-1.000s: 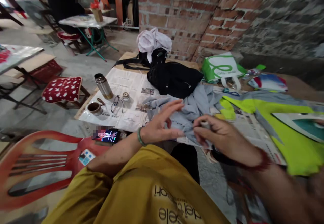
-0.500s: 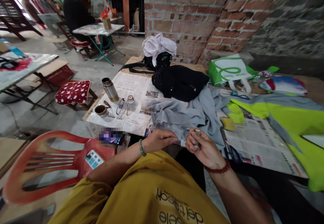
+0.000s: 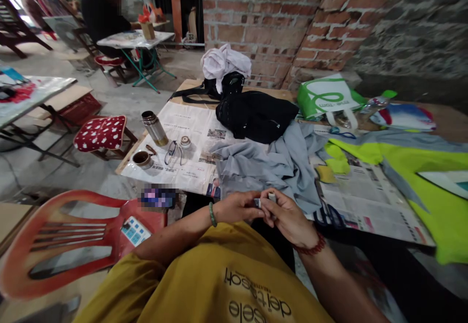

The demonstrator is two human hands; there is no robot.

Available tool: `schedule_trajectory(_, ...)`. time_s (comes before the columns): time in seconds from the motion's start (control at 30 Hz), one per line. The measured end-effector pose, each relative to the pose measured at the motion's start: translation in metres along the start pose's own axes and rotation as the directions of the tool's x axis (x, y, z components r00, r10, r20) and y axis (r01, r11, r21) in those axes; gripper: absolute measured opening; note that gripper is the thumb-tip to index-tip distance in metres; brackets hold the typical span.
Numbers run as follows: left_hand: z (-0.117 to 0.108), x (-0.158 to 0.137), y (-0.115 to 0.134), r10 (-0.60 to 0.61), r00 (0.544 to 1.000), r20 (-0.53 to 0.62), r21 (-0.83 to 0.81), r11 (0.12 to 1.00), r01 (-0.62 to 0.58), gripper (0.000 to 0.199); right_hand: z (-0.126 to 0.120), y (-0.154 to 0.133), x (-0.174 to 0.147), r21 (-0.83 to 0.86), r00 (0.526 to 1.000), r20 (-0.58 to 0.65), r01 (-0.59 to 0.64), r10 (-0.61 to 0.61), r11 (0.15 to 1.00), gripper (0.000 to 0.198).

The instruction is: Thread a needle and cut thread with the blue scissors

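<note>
My left hand [image 3: 239, 206] and my right hand [image 3: 287, 216] meet at the table's near edge, fingertips together on a small pale object [image 3: 269, 197] that is too small to identify. The right thumb and fingers pinch it; the left fingertips touch its other end. Just beyond the hands a crumpled grey garment [image 3: 272, 164] lies on newspaper [image 3: 190, 135]. A green bead bracelet sits on my left wrist, a red one on my right.
A black bag [image 3: 256, 114], steel flask [image 3: 154, 128], cup [image 3: 142, 158], glasses [image 3: 171, 151] and small jar [image 3: 185, 142] sit on the newspaper. Neon yellow fabric [image 3: 420, 167] lies right, a green-white bag [image 3: 327, 100] behind. A red plastic chair [image 3: 73, 237] with a phone [image 3: 158, 198] stands left. A person sits far back.
My hands pulled back from the grey garment toward my body and came together; the left hand, open a second ago, now pinches at the small object held by the right.
</note>
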State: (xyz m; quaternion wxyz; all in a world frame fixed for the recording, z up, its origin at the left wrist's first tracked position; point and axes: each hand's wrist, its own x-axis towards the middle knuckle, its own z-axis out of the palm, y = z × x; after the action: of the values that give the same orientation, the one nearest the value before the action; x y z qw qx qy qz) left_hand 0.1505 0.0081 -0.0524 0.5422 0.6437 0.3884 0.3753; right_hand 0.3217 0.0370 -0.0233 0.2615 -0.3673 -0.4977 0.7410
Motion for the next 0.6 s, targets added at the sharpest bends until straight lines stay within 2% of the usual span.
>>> schedule_trajectory(0.07,-0.005,-0.001,0.002,-0.026,0.998,-0.057,0.015,1.0,0.027,0.038,-0.003,0.002,0.002,0.082,0.999,-0.041,-0.007,0.01,0.997,0.041)
schedule_trajectory(0.23,-0.014,-0.006,0.004,-0.012,0.986,-0.166,-0.091,0.996,-0.004,0.036,-0.004,0.004,0.007,0.298,0.998,-0.058,0.034,-0.018,0.954,0.038)
schedule_trajectory(0.37,-0.023,-0.011,-0.003,-0.141,0.935,-0.326,-0.223,0.972,0.069,0.032,-0.007,0.003,0.007,0.413,0.999,-0.027,0.049,-0.042,0.909,0.033)
schedule_trajectory(0.47,-0.03,-0.011,-0.005,-0.113,0.905,-0.411,-0.208,0.978,0.027,0.03,-0.009,0.001,0.003,0.438,0.998,0.021,0.04,-0.055,0.898,0.032)
schedule_trajectory(0.53,-0.031,-0.008,-0.004,-0.02,0.92,-0.392,-0.141,0.989,-0.038,0.032,-0.009,0.0,0.0,0.444,0.997,0.058,0.028,-0.059,0.896,0.032)
schedule_trajectory(0.6,-0.025,-0.002,-0.004,0.059,0.956,-0.287,-0.119,0.988,-0.097,0.056,-0.008,-0.002,-0.003,0.456,0.993,0.096,0.012,-0.062,0.89,0.031)
